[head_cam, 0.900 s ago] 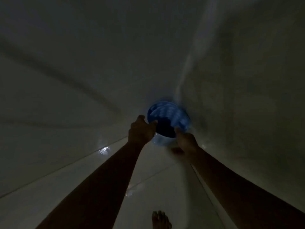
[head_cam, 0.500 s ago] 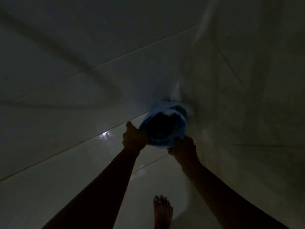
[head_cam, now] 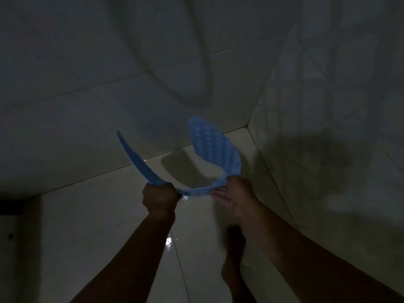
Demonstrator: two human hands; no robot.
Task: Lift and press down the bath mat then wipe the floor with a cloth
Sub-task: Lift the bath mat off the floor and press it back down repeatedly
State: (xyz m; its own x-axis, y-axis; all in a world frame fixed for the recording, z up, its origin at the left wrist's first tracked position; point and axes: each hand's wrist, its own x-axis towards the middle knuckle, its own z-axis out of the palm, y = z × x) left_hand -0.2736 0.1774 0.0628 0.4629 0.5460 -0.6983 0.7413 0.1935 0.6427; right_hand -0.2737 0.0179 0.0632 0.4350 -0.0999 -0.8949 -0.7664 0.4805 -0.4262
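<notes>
While my left hand (head_cam: 159, 197) and right hand (head_cam: 237, 193) clamp the sagging bath mat (head_cam: 215, 145), I should lay it flat before pressing.

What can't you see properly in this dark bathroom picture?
Head view only:
- Mat: the gripped edge is hidden inside the left hand and right hand.
- Foot: too dark and blurred to make out toes.
- Cloth: none in view; maybe beyond the frame's edges.
- Dark patch at the left edge: cut off, too dim to identify.

No text, label or number can be read — anywhere.
</notes>
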